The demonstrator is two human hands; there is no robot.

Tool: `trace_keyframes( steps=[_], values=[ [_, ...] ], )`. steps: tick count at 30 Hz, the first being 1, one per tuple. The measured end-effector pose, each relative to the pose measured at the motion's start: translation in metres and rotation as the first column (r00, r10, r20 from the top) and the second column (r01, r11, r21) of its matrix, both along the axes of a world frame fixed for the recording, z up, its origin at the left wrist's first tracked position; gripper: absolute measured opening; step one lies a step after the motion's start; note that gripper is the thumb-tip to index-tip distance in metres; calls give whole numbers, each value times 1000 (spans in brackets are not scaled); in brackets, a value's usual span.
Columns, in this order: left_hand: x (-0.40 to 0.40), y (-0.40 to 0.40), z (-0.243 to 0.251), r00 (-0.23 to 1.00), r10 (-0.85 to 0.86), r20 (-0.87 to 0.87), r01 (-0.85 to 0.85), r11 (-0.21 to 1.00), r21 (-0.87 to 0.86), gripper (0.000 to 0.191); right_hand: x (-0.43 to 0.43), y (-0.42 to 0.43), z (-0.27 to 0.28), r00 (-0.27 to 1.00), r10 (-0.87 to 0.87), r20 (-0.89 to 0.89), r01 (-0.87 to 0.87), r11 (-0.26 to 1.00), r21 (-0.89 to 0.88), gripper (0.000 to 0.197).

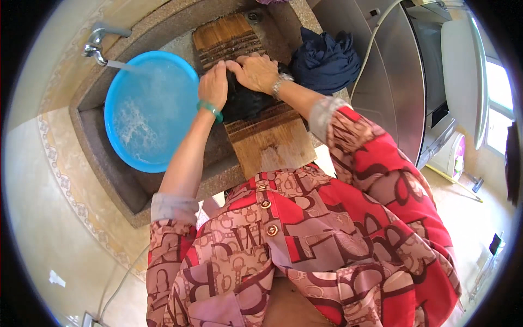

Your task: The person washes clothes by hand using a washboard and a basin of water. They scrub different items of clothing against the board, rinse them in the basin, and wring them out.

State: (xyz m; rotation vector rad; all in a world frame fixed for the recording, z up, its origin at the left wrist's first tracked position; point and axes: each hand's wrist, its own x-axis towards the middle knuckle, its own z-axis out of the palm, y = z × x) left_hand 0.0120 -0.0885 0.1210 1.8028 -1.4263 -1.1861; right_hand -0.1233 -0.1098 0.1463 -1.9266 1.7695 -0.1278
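Note:
A wooden washboard (271, 143) leans in a stone sink, its lower end against my waist. Wet black cloth (245, 102) lies across its ridges. My left hand (213, 86), with a green bangle at the wrist, grips the upper left part of the cloth. My right hand (257, 72), with a metal watch or bracelet, presses on the cloth's upper right, thumb near the left fingertips. Both sets of fingers curl over the cloth, partly hidden. Left of the board, a blue plastic basin (153, 118) holds sudsy water, and water runs into it from a metal faucet (96, 49).
The stone sink's rim (88, 163) curves around the basin and board. A bundle of dark blue cloth (325, 61) rests at the sink's right edge. Beside it stand a metal-sided appliance (392, 81) and a pale hose (369, 45). The sink drain (253, 16) shows beyond the board.

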Motion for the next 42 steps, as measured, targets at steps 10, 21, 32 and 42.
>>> trace_keyframes(
  steps=[10,21,32,42],
  values=[
    [10,1,-34,975,28,220,72,899,-433,27,9,1,-28,980,66,189,-28,979,-200,36],
    [-3,70,32,998,30,-50,-45,934,-353,32,-28,52,36,947,165,274,-162,986,-33,54],
    [-9,67,14,994,-111,-6,96,881,-464,14,-33,63,-4,865,289,411,-132,920,-369,26],
    [4,32,-3,961,-273,-37,245,910,-333,19,-30,22,-9,851,309,425,-244,949,-201,15]
  ],
)
